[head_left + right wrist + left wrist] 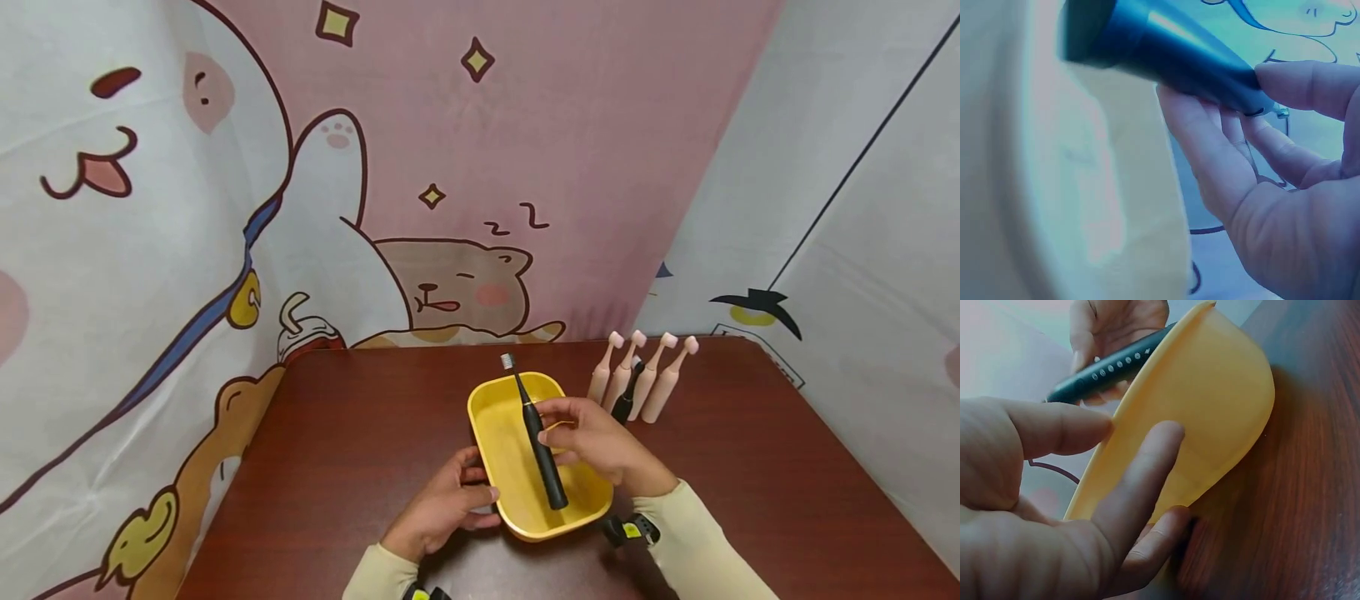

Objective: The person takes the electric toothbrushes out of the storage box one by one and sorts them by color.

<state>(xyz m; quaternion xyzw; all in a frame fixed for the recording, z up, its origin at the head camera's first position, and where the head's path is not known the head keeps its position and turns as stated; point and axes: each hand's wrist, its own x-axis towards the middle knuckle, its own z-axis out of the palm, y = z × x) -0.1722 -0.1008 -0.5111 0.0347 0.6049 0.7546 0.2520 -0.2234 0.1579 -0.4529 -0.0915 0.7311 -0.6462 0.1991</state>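
Observation:
A black electric toothbrush (542,454) with a white-bristled head hangs at a slant over a yellow plastic bin (504,467). My right hand (588,437) pinches its handle between thumb and fingers, brush head pointing away past the bin's far rim. At the near left side, my left hand (450,500) holds the bin, thumb at the rim and fingers along the outer wall (1210,406). Small button marks show on the toothbrush handle (1116,367) in the left wrist view. From the right wrist, the handle's dark base (1166,50) looms close.
Beyond my right hand stand several pale pink electric toothbrushes (662,387), upright, with another black toothbrush (627,398) in front, partly hidden by the hand. All rest on a dark red-brown wooden table (360,433). A cartoon-printed cloth (600,150) hangs behind it.

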